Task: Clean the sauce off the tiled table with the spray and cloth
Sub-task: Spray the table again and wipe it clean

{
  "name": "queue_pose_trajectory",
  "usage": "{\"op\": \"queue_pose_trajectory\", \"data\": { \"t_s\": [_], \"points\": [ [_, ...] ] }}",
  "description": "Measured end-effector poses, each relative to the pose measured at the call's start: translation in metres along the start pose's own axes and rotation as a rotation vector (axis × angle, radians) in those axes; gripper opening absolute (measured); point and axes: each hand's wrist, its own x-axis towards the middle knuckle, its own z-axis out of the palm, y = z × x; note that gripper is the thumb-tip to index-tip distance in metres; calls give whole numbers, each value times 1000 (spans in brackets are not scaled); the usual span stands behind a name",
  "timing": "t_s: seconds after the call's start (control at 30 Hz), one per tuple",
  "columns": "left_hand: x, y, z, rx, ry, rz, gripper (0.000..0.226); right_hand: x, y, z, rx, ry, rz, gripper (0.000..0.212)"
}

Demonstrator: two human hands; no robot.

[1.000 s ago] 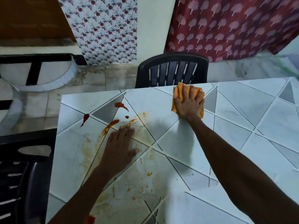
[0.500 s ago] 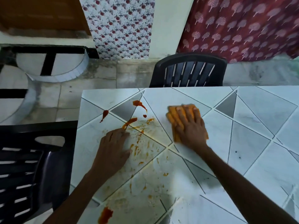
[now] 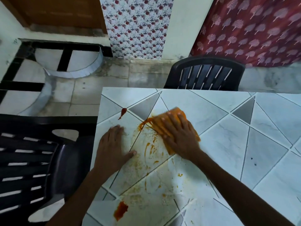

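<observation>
right hand point(image 3: 179, 137) flat on orange cloth point(image 3: 170, 150), fingers straight and spread, pressing it to the tiled table point(image 3: 244, 144), not gripping. left hand point(image 3: 112, 149) flat too, fingers straight, holds nothing, bracing near the left edge. sauce smear point(image 3: 144, 123) touches the cloth's left corner, so next wipe likely goes left. red drip point(image 3: 123, 112) further left, big blob point(image 3: 120, 210) near front edge, closer to left hand. spray not in view.

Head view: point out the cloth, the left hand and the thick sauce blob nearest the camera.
cloth point(image 3: 169, 148), head view, lower corner showing below the right hand point(image 3: 179, 136).
left hand point(image 3: 112, 144), head view, back of the hand.
sauce blob point(image 3: 120, 211), head view, middle of the blob.
</observation>
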Motion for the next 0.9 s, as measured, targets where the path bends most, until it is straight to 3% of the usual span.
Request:
{"op": "queue_pose_trajectory", "data": {
  "t_s": [0.1, 0.27, 0.37, 0.47, 0.57, 0.67, 0.77, 0.9],
  "points": [
    [1, -1, 1, -18, -3, -3, 108, -13, 28, -10, -40, -3, 137, 67],
    [-1, -4, 7, -38, 8, 0, 106, 89, 26, -22, 7, 58, 417, 70],
    [-1, -6, 8, -47, 12, 1, 107, 135, -22, -19, -17, 36, 322, 70],
    [-2, -8, 8, -51, 9, 6, 107, 123, -67, -8, -60, 34, 104, 68],
    [-1, -7, 7, -51, 7, 14, 108, 67, -66, 4, -66, -4, -83, 66],
    [-2, -4, 5, -64, 7, 10, 107, 10, -36, 6, -99, -36, -136, 65],
    [-3, -4, 5, -61, 4, 21, 105, 3, -7, -6, -93, -51, 5, 66],
    [-2, -6, 8, -69, 4, 27, 105, 73, -11, -17, -35, 17, 308, 70]
  ]
}}
